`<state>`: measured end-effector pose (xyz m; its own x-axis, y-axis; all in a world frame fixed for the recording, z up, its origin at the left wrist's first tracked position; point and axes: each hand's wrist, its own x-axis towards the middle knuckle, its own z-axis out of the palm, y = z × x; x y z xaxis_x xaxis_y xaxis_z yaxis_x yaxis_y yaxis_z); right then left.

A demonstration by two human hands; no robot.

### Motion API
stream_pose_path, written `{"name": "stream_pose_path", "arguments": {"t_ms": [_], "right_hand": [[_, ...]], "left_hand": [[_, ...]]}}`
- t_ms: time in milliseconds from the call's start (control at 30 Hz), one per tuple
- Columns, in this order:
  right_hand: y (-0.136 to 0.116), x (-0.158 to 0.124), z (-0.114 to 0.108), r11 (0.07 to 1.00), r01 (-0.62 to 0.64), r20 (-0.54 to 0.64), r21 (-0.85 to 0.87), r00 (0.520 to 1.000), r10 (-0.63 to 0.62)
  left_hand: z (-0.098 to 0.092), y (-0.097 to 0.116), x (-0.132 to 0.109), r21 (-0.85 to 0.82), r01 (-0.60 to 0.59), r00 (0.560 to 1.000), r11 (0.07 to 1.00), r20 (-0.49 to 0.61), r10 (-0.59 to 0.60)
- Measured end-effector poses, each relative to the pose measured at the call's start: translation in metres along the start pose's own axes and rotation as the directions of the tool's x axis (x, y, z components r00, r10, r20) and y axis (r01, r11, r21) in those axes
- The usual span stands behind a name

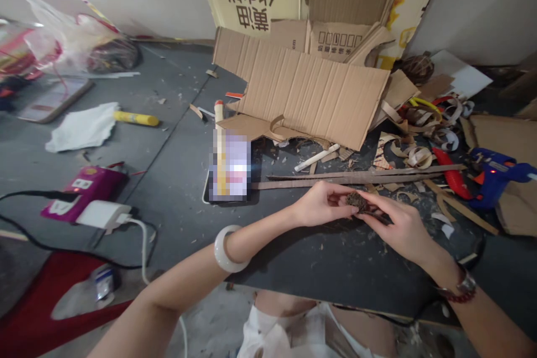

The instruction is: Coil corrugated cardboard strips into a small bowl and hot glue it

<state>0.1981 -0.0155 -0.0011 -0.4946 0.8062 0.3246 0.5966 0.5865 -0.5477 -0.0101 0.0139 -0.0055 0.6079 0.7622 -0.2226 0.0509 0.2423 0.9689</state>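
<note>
Both of my hands meet over a dark board (335, 268) and pinch a small brown rolled cardboard piece (356, 199) between them. My left hand (321, 204), with a white bangle on its wrist, has its fingers closed on the piece's left side. My right hand (396, 224), with a watch on its wrist, grips it from the right with thumb and fingers. Two long thin cardboard strips (361, 178) lie just beyond my hands.
A phone (230, 165) lies left of the strips. Corrugated cardboard sheets (310, 92) and boxes stand behind. A blue glue gun (497, 170), curled scraps (415, 154) and red scissors (455, 179) lie right. On the floor left: a white cloth (81, 126), a yellow tube (136, 118), a charger (103, 213).
</note>
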Motion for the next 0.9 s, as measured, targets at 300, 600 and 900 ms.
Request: {"name": "stream_pose_path", "arguments": {"t_ms": [300, 600, 900], "right_hand": [[0.005, 0.000, 0.001, 0.996, -0.086, -0.101, 0.020, 0.991, 0.088], [0.006, -0.001, 0.003, 0.994, -0.091, -0.095, 0.056, 0.991, 0.096], [0.008, 0.001, 0.004, 0.995, -0.086, -0.093, 0.048, 0.992, 0.090]], "left_hand": [[-0.053, 0.070, -0.035, 0.658, 0.013, 0.964, 0.753, -0.209, 0.166], [-0.191, 0.067, -0.101, 0.711, 0.620, 0.683, 0.333, -0.697, 0.218], [-0.202, 0.060, -0.108, 0.705, 0.667, 0.724, 0.240, -0.690, 0.013]]}}
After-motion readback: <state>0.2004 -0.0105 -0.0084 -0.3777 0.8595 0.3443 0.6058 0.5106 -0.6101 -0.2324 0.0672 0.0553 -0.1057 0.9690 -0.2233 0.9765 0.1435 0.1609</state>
